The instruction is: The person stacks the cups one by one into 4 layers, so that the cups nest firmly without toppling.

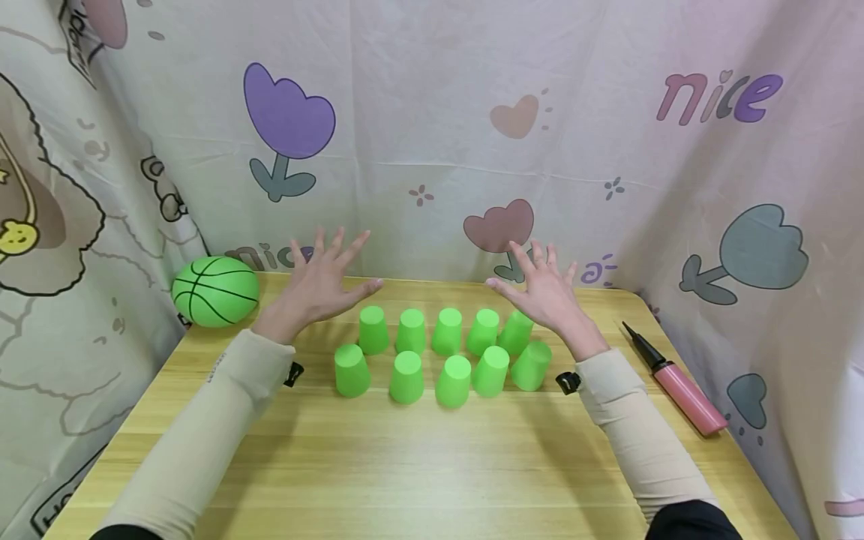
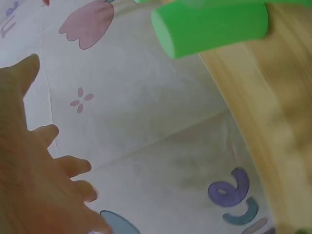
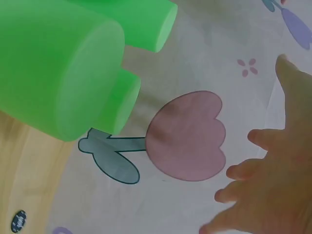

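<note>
— Behind everything hangs a pale cloth backdrop point(image 1: 432, 112) with printed tulips, hearts and the word "nice". What is under it?

— It is a light wooden table point(image 1: 418, 465) with stripes in the wood. Ten small green plastic cups point(image 1: 448, 352) stand on it, upside down, in two rows of five.

— Where are the hands?

— The left hand point(image 1: 317, 285) is up in the air at the far left end of the cups. The right hand point(image 1: 547, 289) is up at the far right end. Both hands are spread wide with straight fingers, and they hold nothing. They do not touch the cups.

— What else is on the table?

— A round green rubber ball with black lines point(image 1: 215, 291) sits at the far left edge, near the cloth. A pink hand pump with a black tip point(image 1: 678, 384) lies at the right edge, well apart from the cups.

— What does the person wear?

— Long beige sleeves point(image 1: 202, 435) on both arms.
</note>
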Available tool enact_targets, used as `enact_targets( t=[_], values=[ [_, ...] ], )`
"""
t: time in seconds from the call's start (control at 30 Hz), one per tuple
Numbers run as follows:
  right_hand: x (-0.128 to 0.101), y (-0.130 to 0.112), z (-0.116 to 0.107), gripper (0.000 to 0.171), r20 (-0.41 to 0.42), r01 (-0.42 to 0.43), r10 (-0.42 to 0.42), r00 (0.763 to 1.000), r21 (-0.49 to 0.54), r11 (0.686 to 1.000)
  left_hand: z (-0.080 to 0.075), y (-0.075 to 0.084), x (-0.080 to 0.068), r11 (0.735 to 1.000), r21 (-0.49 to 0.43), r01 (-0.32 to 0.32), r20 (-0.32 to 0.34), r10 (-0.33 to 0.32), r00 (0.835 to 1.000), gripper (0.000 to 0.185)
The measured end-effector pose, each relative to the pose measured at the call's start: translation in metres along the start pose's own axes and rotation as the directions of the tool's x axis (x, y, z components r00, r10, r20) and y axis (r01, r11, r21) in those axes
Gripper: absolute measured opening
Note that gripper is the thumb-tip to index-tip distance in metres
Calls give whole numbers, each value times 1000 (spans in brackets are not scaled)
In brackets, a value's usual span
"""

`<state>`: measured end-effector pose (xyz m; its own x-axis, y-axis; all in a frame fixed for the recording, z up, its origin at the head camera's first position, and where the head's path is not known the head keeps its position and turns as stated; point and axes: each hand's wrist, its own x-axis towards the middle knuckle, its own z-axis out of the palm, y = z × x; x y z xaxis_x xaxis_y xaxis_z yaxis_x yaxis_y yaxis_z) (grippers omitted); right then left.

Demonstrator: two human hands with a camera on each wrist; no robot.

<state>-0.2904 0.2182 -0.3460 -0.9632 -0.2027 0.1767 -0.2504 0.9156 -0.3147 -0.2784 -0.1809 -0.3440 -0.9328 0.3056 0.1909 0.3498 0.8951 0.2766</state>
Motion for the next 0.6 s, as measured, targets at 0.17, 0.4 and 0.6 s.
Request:
enact_targets(
  t=[0.17,0.4,0.6],
  values=[
    [-1,14,-1,95,-6,15,-15,1000,194,981,3,-4,2,977,-212,23,40,-15,999,93],
    [-6,38,0,86,-9,-9,14,1000,418,908,13,-18,2,889,-451,74,62,-51,997,92],
    [-17,53,4,72,1,-33,39,999,573,819,28,-30,-3,848,-517,116,140,-50,989,84]
  ],
)
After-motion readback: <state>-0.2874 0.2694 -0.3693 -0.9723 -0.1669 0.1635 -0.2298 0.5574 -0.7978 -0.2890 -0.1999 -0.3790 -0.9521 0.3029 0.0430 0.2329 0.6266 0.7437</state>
